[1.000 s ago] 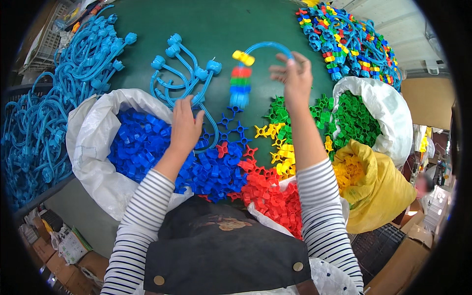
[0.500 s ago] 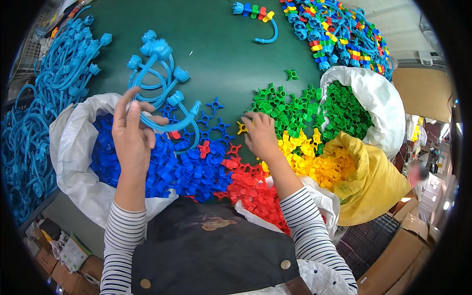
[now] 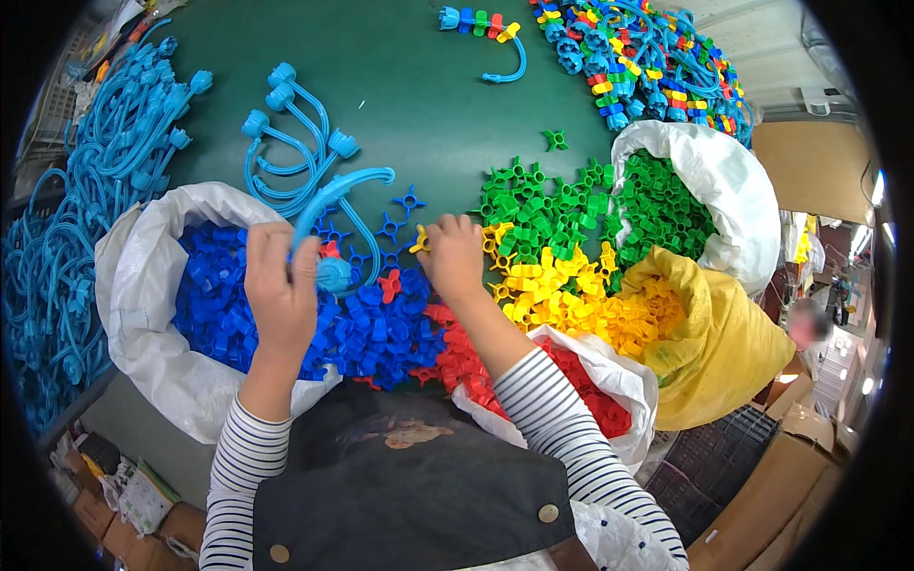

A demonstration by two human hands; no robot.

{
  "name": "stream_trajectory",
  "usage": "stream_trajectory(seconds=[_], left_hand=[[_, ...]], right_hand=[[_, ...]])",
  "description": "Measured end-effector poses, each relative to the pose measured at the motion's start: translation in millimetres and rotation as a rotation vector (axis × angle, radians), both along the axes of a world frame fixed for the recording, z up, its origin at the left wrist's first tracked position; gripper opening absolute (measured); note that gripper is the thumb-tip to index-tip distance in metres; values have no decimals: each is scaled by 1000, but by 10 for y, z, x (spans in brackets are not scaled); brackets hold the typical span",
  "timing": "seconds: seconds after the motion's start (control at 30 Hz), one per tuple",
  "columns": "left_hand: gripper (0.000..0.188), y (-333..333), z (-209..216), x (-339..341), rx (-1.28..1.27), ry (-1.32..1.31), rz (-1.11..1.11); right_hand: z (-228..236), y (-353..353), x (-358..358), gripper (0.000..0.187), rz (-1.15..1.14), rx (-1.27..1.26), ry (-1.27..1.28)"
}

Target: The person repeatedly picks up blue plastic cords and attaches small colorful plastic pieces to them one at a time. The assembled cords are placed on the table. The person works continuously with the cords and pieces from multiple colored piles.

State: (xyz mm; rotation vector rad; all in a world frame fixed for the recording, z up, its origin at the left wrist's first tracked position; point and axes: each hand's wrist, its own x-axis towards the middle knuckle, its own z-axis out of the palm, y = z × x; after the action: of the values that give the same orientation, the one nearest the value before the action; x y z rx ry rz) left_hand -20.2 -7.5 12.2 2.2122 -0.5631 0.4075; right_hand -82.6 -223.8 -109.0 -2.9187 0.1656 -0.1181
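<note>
My left hand (image 3: 281, 290), slightly blurred, pinches a light-blue curved plastic stem (image 3: 335, 193). The stem's thin free end points right, and a light-blue flower-shaped end (image 3: 333, 274) shows beside my fingers. My right hand (image 3: 453, 255) is closed on a small yellow four-armed ring piece (image 3: 420, 240), which sticks out at the fingertips a little right of the stem. Below and between my hands lie a heap of blue ring pieces (image 3: 367, 333) and a loose red one (image 3: 389, 285). More light-blue stems (image 3: 303, 157) lie just beyond my left hand.
White sacks hold blue (image 3: 214, 285), green (image 3: 666, 200) and red pieces (image 3: 581, 385); a yellow sack (image 3: 724, 352) holds yellow ones. Stems are piled at left (image 3: 114, 152). A stem threaded with coloured rings (image 3: 495, 33) lies on the green table (image 3: 409, 105); a threaded pile (image 3: 647, 67) sits far right.
The stem in my left hand has turned, its flower end now lower and its thin end up and right. My right hand has moved left with the yellow ring piece, away from the green heap.
</note>
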Motion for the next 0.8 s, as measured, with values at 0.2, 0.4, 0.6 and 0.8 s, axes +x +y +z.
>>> stream_trajectory(seconds=[0.2, 0.4, 0.6, 0.8], left_hand=[[34, -88, -370, -150, -939, 1143, 152], [33, -368, -921, -380, -1070, 1424, 270], [31, -525, -1008, -510, -1055, 1613, 296], [30, -451, -879, -544, -993, 1867, -21]], right_hand=[[73, -616, 96, 27, -214, -380, 64], [81, -626, 61, 27, -123, -46, -73], [243, -312, -161, 30, -157, 483, -310], [394, -358, -199, 60, -28, 826, -117]])
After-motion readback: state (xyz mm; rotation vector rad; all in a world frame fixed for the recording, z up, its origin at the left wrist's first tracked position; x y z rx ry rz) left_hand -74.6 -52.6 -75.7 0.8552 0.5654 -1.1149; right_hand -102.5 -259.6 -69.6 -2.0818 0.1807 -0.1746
